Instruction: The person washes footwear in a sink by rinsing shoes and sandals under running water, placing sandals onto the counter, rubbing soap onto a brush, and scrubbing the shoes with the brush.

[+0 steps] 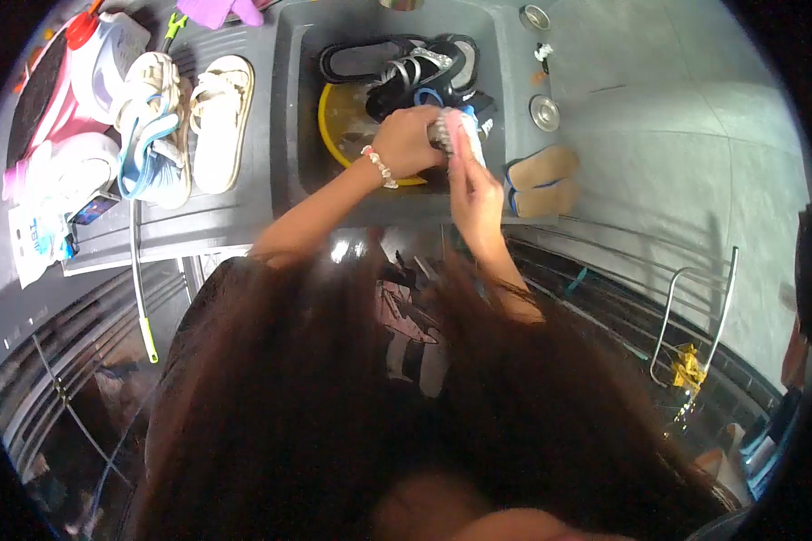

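Note:
Both my hands are held close together above the sink (284, 117). My left hand (408, 142), with a beaded bracelet at the wrist, is closed around something greyish and mostly hidden. My right hand (475, 187) is closed on a pink and white scrub brush (460, 133), its pale bristly side turned toward my left fingers. A white and blue item just behind the brush is too covered to name. Below them in the sink lie black sandals with silvery straps (424, 65), partly over a yellow basin (327, 126) with water in it.
Tan insoles with blue edges (541, 180) rest at the sink's right rim. Left on the counter are cream sandals (221, 122), a blue-strapped sandal (149, 158) and a red-capped detergent bottle (108, 63). Metal drain strainers (544, 113) sit on the right ledge. A metal rail (672, 307) stands lower right.

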Demonstrator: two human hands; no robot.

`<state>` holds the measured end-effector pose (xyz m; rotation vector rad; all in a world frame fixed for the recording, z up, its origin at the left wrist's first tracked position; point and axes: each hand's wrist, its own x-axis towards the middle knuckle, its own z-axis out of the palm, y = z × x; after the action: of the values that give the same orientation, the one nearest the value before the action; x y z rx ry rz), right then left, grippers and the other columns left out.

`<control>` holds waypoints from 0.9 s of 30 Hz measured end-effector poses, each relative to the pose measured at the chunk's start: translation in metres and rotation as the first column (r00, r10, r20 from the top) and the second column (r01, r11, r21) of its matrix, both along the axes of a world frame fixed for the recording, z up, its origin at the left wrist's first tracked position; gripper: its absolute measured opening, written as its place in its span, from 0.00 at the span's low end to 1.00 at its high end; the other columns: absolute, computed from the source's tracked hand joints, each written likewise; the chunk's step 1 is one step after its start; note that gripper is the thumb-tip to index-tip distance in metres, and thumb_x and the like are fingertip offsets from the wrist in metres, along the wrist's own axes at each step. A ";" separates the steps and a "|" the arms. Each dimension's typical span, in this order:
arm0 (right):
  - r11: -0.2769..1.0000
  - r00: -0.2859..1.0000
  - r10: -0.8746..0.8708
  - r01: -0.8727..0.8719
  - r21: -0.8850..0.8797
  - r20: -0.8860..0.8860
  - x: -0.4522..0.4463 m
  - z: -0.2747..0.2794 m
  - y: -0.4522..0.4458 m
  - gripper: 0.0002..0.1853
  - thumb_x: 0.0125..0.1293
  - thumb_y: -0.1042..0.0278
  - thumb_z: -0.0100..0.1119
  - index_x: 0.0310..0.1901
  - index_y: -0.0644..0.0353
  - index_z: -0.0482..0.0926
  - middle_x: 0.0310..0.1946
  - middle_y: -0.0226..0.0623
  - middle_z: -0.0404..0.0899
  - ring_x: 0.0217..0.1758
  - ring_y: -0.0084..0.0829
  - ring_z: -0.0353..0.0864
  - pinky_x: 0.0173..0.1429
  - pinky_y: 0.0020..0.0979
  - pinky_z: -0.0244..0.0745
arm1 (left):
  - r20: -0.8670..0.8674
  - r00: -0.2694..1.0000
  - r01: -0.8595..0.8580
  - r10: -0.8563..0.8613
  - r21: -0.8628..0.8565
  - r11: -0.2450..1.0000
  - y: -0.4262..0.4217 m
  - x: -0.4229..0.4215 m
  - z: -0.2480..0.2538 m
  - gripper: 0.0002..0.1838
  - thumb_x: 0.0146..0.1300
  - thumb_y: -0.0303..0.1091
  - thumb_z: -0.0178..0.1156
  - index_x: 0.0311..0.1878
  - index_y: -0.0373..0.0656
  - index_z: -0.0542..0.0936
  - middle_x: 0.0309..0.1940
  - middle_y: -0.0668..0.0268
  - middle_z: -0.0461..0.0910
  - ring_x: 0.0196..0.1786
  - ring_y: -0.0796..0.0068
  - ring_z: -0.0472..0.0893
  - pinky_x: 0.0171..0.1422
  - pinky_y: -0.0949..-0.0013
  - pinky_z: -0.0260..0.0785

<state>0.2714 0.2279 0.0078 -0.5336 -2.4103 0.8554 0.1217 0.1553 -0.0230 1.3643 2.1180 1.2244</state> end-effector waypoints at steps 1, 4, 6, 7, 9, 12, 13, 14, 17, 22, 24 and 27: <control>0.995 0.988 -0.017 0.031 0.094 -0.153 -0.005 -0.006 0.013 0.18 0.68 0.70 0.54 0.60 0.56 0.75 0.46 0.54 0.80 0.28 0.35 0.82 0.38 0.32 0.75 | 0.031 0.999 -0.015 0.013 0.067 0.998 0.002 0.000 0.011 0.30 0.35 0.45 0.77 0.45 0.43 0.82 0.40 0.59 0.82 0.40 0.57 0.82 0.48 0.62 0.74; 0.943 0.992 -0.129 0.127 -0.309 0.015 0.004 0.001 0.033 0.19 0.72 0.70 0.49 0.62 0.63 0.71 0.58 0.45 0.75 0.55 0.25 0.74 0.58 0.26 0.67 | 0.094 0.996 -0.017 0.004 0.140 0.990 0.015 0.003 0.017 0.31 0.35 0.48 0.77 0.45 0.44 0.82 0.41 0.59 0.83 0.41 0.59 0.82 0.50 0.62 0.73; 0.915 0.980 -0.158 0.190 -0.355 0.119 0.008 0.002 0.043 0.19 0.73 0.69 0.48 0.62 0.64 0.70 0.61 0.41 0.74 0.61 0.23 0.72 0.62 0.24 0.65 | -0.072 0.996 -0.032 0.046 0.181 0.983 0.026 0.006 0.001 0.32 0.34 0.52 0.77 0.45 0.47 0.83 0.42 0.62 0.83 0.48 0.62 0.79 0.58 0.62 0.65; 0.935 0.976 -0.153 0.195 -0.298 0.157 0.011 0.004 0.043 0.19 0.72 0.67 0.49 0.61 0.63 0.71 0.58 0.43 0.75 0.58 0.22 0.74 0.60 0.24 0.67 | -0.072 0.997 -0.021 0.034 0.180 0.983 0.026 0.014 -0.005 0.32 0.34 0.52 0.77 0.45 0.47 0.83 0.42 0.62 0.83 0.48 0.62 0.79 0.58 0.62 0.65; 0.980 0.959 -0.132 0.164 -0.112 0.249 0.016 0.004 0.042 0.18 0.70 0.62 0.53 0.60 0.53 0.74 0.44 0.51 0.81 0.44 0.27 0.84 0.49 0.30 0.75 | -0.171 0.953 -0.249 0.249 0.023 0.968 0.029 0.027 -0.019 0.32 0.33 0.52 0.77 0.46 0.51 0.84 0.43 0.63 0.82 0.53 0.63 0.75 0.63 0.62 0.59; 0.995 0.963 -0.088 0.076 0.057 0.254 0.027 0.003 0.040 0.15 0.66 0.58 0.58 0.53 0.43 0.80 0.30 0.51 0.80 0.32 0.48 0.82 0.37 0.41 0.76 | 0.333 0.921 -0.270 0.203 0.168 0.948 0.057 0.041 -0.080 0.30 0.33 0.52 0.75 0.43 0.51 0.84 0.44 0.61 0.80 0.54 0.60 0.73 0.60 0.58 0.62; 0.982 0.910 -0.187 0.167 0.083 0.371 0.036 0.000 0.052 0.13 0.67 0.58 0.57 0.51 0.48 0.81 0.30 0.51 0.81 0.32 0.47 0.83 0.37 0.39 0.76 | 0.436 0.886 -0.275 0.158 0.220 0.936 0.061 0.041 -0.065 0.29 0.34 0.51 0.75 0.43 0.50 0.84 0.43 0.61 0.81 0.53 0.59 0.75 0.59 0.58 0.65; 0.977 0.941 -0.206 0.211 0.011 0.269 0.042 -0.005 0.066 0.13 0.67 0.58 0.56 0.49 0.51 0.82 0.30 0.51 0.81 0.31 0.42 0.84 0.37 0.37 0.76 | 0.372 0.918 -0.219 0.133 0.197 0.956 0.066 0.038 -0.050 0.28 0.35 0.50 0.74 0.43 0.50 0.84 0.42 0.61 0.82 0.50 0.58 0.77 0.59 0.58 0.66; 0.951 0.963 -0.244 0.260 -0.167 0.112 0.046 -0.011 0.094 0.13 0.69 0.60 0.55 0.48 0.57 0.81 0.31 0.51 0.81 0.24 0.25 0.77 0.32 0.31 0.72 | 0.273 0.959 -0.137 0.072 0.225 0.965 0.081 0.034 -0.023 0.25 0.37 0.50 0.73 0.40 0.48 0.84 0.37 0.63 0.83 0.46 0.59 0.79 0.59 0.59 0.67; 0.942 0.881 -0.288 0.332 -0.057 0.376 0.044 0.008 0.125 0.17 0.69 0.55 0.54 0.55 0.51 0.79 0.35 0.50 0.82 0.23 0.27 0.77 0.32 0.32 0.72 | 0.021 1.000 -0.009 0.002 0.364 0.931 0.098 0.055 -0.043 0.35 0.36 0.47 0.77 0.50 0.45 0.79 0.48 0.61 0.79 0.56 0.57 0.73 0.66 0.51 0.59; 0.961 0.909 -0.248 0.276 -0.036 0.335 0.050 0.003 0.135 0.18 0.69 0.53 0.53 0.55 0.49 0.79 0.34 0.51 0.82 0.26 0.31 0.81 0.34 0.32 0.74 | -0.089 0.995 0.065 -0.034 0.373 0.926 0.101 0.066 -0.069 0.48 0.33 0.46 0.78 0.62 0.46 0.67 0.57 0.58 0.71 0.65 0.50 0.64 0.72 0.37 0.40; 0.978 0.929 -0.197 0.208 -0.004 0.315 0.055 0.004 0.151 0.18 0.69 0.51 0.51 0.56 0.46 0.79 0.31 0.52 0.81 0.31 0.40 0.84 0.36 0.35 0.76 | -0.059 0.997 0.071 -0.053 0.342 0.937 0.090 0.068 -0.086 0.51 0.32 0.45 0.76 0.62 0.46 0.61 0.64 0.58 0.60 0.69 0.47 0.56 0.69 0.28 0.32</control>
<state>0.3268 0.3791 0.0119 -0.9804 -2.5630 0.7743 0.1894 0.2452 -0.1088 1.6047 1.9369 1.6079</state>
